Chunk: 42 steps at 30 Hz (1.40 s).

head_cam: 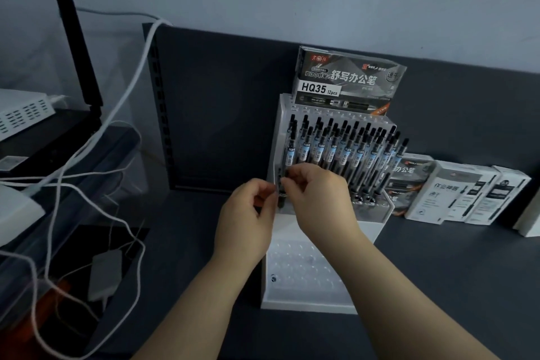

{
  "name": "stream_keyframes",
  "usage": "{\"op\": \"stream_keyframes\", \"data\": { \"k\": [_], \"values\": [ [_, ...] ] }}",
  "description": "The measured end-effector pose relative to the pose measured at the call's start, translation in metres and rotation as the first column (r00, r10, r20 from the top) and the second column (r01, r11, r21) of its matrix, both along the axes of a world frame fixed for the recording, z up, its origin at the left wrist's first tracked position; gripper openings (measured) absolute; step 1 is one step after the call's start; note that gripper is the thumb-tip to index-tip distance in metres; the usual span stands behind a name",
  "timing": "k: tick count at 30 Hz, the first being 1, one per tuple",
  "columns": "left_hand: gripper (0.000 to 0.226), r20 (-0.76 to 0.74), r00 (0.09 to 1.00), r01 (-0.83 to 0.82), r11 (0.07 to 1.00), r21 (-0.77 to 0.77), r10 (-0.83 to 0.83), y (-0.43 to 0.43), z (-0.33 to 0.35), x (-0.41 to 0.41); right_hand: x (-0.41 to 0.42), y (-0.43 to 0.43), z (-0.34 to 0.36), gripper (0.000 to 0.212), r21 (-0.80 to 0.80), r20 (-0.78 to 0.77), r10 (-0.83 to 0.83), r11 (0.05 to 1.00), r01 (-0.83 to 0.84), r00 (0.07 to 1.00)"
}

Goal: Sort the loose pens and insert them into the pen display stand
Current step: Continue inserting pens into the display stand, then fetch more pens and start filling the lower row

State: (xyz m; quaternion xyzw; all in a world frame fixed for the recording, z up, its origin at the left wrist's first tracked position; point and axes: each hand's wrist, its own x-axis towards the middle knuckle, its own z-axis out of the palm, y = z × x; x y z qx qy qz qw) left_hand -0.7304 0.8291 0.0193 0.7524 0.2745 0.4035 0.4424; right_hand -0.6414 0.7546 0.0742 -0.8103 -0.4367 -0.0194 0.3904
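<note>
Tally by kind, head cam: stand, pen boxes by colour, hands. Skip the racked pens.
Pen display stand: 1
Dark pen boxes: 3 (one atop the stand, two that look stacked to its right)
White pen boxes: 3, plus a white edge cut off at far right
Hands: 2, left hand and right hand, both pinching one pen
Total: 9

A: What is the pen display stand (pixel 309 305) made of?
B: Clear glossy plastic, smooth white base. The pens (pixel 344 149) look black plastic with paper labels; the bench (pixel 453 272) is matt grey.
</note>
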Motion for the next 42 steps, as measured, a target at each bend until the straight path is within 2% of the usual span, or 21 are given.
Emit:
{"op": "stream_keyframes", "data": {
  "k": [6, 8, 11, 14, 18, 21, 23, 30, 42],
  "values": [
    [0.016, -0.012, 0.998, -0.062, 0.993, 0.098, 0.063, -0.012, 0.009, -0.004, 0.003, -0.029, -0.004, 0.024, 0.060, -0.056, -0.016, 0.998, 0.019, 0.998],
    [0.019, 0.009, 0.997, -0.082, 0.966, 0.246, 0.082, -0.028, 0.018, -0.004, 0.010, -0.051, -0.008, 0.022, 0.069, -0.020, -0.057, 0.996, 0.058, 0.998],
    [0.025, -0.008, 0.998, -0.055, 0.852, 0.520, 0.070, -0.060, 0.032, 0.008, 0.031, -0.092, -0.016, 0.028, 0.023, 0.073, -0.146, 0.989, 0.144, 0.987],
    [0.029, -0.139, 0.990, 0.064, 0.796, 0.601, 0.025, -0.095, 0.034, 0.036, 0.056, -0.140, -0.027, 0.040, -0.087, 0.150, -0.213, 0.970, 0.227, 0.966],
    [0.042, -0.427, 0.904, 0.301, 0.725, 0.619, -0.011, -0.159, 0.025, 0.085, 0.086, -0.219, -0.036, 0.047, -0.148, 0.186, -0.261, 0.946, 0.290, 0.947],
    [0.048, -0.523, 0.852, 0.395, 0.681, 0.616, -0.021, -0.216, 0.018, 0.118, 0.108, -0.285, -0.042, 0.047, -0.127, 0.245, -0.318, 0.926, 0.355, 0.916],
    [0.050, -0.548, 0.836, 0.418, 0.654, 0.630, -0.007, -0.259, 0.016, 0.140, 0.126, -0.331, -0.048, 0.049, -0.108, 0.264, -0.360, 0.911, 0.399, 0.895],
    [0.058, -0.590, 0.805, 0.495, 0.626, 0.603, -0.068, -0.412, 0.010, 0.223, 0.188, -0.494, -0.055, 0.054, -0.194, 0.279, -0.415, 0.859, 0.474, 0.866],
    [0.057, -0.598, 0.770, 0.597, 0.582, 0.552, -0.222, -0.571, 0.004, 0.362, 0.299, -0.667, -0.061, 0.056, -0.231, 0.275, -0.529, 0.774, 0.590, 0.802]
  ]
}}
